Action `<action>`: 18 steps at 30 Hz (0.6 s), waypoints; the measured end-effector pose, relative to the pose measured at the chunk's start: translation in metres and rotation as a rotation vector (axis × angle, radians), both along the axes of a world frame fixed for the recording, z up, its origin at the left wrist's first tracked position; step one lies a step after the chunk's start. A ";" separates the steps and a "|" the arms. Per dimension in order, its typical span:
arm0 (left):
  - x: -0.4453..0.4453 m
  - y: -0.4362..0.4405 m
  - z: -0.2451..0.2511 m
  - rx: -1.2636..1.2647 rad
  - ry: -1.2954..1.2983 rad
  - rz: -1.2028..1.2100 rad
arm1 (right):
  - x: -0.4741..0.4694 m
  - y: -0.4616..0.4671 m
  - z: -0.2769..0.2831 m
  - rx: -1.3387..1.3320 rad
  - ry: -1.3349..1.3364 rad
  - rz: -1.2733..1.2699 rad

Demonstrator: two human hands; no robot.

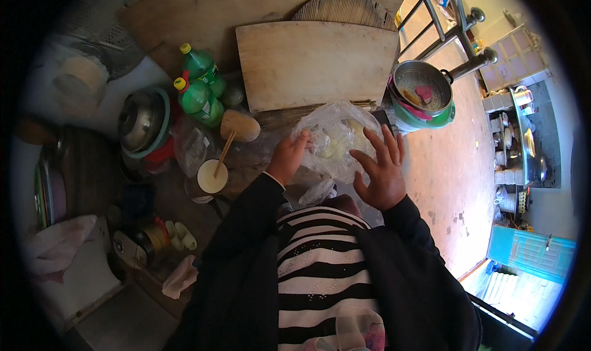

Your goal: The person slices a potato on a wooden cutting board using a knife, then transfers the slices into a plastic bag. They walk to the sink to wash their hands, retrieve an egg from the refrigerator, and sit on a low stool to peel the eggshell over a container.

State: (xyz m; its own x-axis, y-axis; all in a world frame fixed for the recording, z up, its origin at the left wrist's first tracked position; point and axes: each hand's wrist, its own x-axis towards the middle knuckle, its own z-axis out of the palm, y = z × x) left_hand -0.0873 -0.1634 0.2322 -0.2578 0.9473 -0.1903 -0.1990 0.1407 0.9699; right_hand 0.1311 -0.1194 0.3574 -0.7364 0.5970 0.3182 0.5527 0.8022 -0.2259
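A clear plastic bag (333,141) with pale, light-coloured contents sits before me at the front edge of the worktop; the crinkled film hides what they are. At its left side my left hand (287,156) grips the rim of the bag, thumb uppermost. My right hand (382,171) is beside its right side with the fingers spread, holding nothing; whether the fingertips touch the film I cannot tell. Just behind the bag lies a wooden cutting board (318,64). A white cup (213,176) with wooden chopsticks (225,152) in it stands to the left.
Two green plastic bottles (201,104) and a wooden block (240,125) stand left of the board. Further left is a lidded metal pot (141,120). A steamer pot (422,85) rests on a green basin (445,120) at right, near a metal railing (461,32).
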 end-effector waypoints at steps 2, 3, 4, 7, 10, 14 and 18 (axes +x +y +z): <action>0.011 -0.002 -0.005 0.017 -0.006 0.033 | 0.004 -0.005 -0.003 0.081 0.081 0.051; 0.016 -0.002 -0.008 0.040 0.025 0.037 | 0.006 -0.003 -0.005 0.047 0.083 0.093; 0.022 -0.001 -0.010 0.062 0.057 0.043 | 0.007 0.000 -0.009 0.012 0.086 0.137; 0.046 0.002 -0.009 0.046 -0.032 0.092 | 0.007 0.019 -0.025 -0.251 -0.031 0.181; 0.074 0.016 -0.026 0.067 -0.243 0.122 | 0.032 0.043 -0.084 -0.462 -0.290 0.198; 0.079 0.022 -0.057 -0.181 -0.695 0.306 | 0.073 0.069 -0.116 -0.635 -0.130 0.332; 0.101 0.024 -0.071 -0.286 -0.672 0.639 | 0.105 0.096 -0.124 -0.702 -0.231 0.491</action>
